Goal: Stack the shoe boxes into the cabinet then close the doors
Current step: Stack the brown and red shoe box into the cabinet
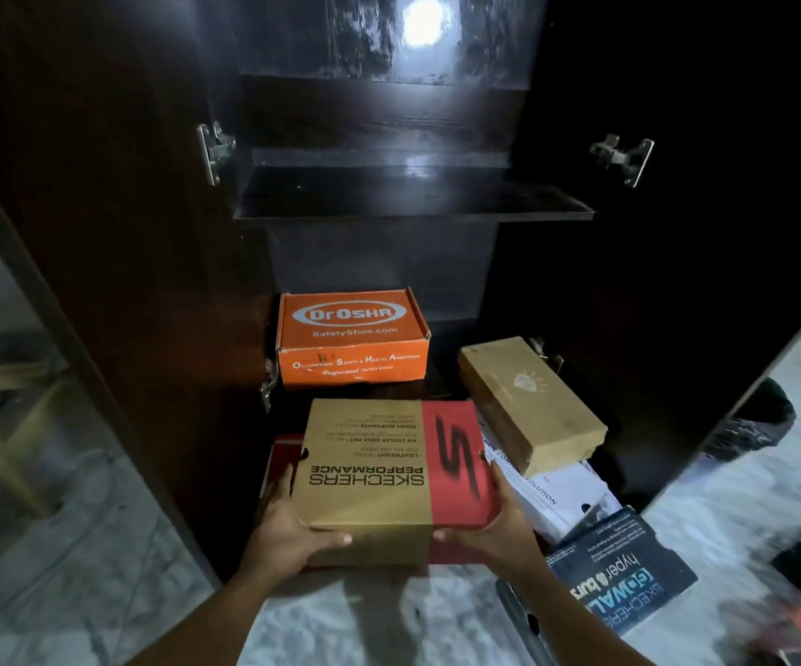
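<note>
Both hands grip the tan-and-red Skechers box (pixel 391 466) from its near corners: left hand (pixel 288 526) wrapped on the left corner, right hand (pixel 494 521) on the right, fingers curled under the front edge. I hold it low, just in front of the cabinet (pixel 413 194) opening, over a red box (pixel 279 468) that peeks out beneath; can't tell if it's lifted or resting on that one.

Progress, by my read: early. One box is in, the orange Dr Osha box (pixel 351 336), sitting at the back-left of the bottom compartment. Middle shelf (pixel 413 204) & the one above look bare.

Left to go, approx: the box in hand, the red one under it, a plain brown box (pixel 530 406) tilted on a white box (pixel 562 492) to the right, plus a dark blue Skechers box (pixel 622 569) on the floor (pixel 388 617).

Both doors, left door (pixel 100 233) & right door (pixel 701 209), stand wide open, so closing isn't done yet.
</note>
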`<state>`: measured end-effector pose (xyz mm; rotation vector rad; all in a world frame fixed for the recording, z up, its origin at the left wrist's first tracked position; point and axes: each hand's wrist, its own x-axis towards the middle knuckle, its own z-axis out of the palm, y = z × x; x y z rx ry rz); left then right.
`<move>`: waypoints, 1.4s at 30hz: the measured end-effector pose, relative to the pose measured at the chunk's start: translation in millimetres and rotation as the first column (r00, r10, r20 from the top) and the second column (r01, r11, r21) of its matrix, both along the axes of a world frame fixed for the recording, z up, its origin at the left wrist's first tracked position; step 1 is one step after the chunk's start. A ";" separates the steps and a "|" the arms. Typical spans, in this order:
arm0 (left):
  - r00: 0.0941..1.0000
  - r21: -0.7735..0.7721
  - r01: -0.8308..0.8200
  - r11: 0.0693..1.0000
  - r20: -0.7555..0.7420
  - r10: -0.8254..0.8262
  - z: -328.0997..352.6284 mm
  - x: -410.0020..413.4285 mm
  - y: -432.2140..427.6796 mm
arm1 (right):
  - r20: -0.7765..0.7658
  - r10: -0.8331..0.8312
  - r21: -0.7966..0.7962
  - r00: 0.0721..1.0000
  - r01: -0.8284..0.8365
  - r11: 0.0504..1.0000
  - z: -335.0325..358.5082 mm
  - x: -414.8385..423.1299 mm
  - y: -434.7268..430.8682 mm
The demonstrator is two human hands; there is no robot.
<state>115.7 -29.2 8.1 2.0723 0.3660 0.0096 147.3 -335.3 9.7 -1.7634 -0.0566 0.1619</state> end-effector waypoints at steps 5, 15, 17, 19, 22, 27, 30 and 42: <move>0.999 -0.116 0.030 0.993 -0.035 -0.034 -17.3 -7.8 5.1 | -0.003 -0.003 0.000 1.000 0.003 1.000 -10.9 -2.1 -10.3; 0.984 -0.152 0.055 0.987 0.174 -0.029 17.3 18.2 8.9 | 0.115 0.011 0.081 0.993 -0.020 0.997 17.4 24.9 2.5; 0.974 -0.135 0.042 0.990 0.226 -0.010 33.5 33.6 13.4 | 0.145 0.012 0.098 0.989 -0.027 0.995 33.3 39.1 6.4; 0.960 -0.094 0.027 0.995 0.280 0.000 50.8 49.1 17.8 | 0.161 0.004 0.075 0.987 -0.016 0.997 52.7 55.7 12.3; 0.951 -0.048 -0.014 0.999 0.308 0.029 76.1 72.6 20.4 | 0.180 -0.037 0.094 0.983 0.020 0.995 79.0 85.0 21.9; 0.925 -0.098 -0.104 0.990 0.357 0.132 94.9 118.2 27.1 | 0.208 -0.032 0.106 0.978 0.010 0.994 98.6 149.6 45.7; 0.899 -0.142 -0.136 0.980 0.398 0.182 95.1 152.7 34.0 | 0.237 -0.033 0.081 0.971 0.014 0.997 98.3 190.4 60.7; 0.850 -0.068 -0.302 0.951 0.433 0.301 39.4 240.5 49.7 | 0.271 -0.064 0.003 0.961 0.066 0.998 33.0 286.9 90.7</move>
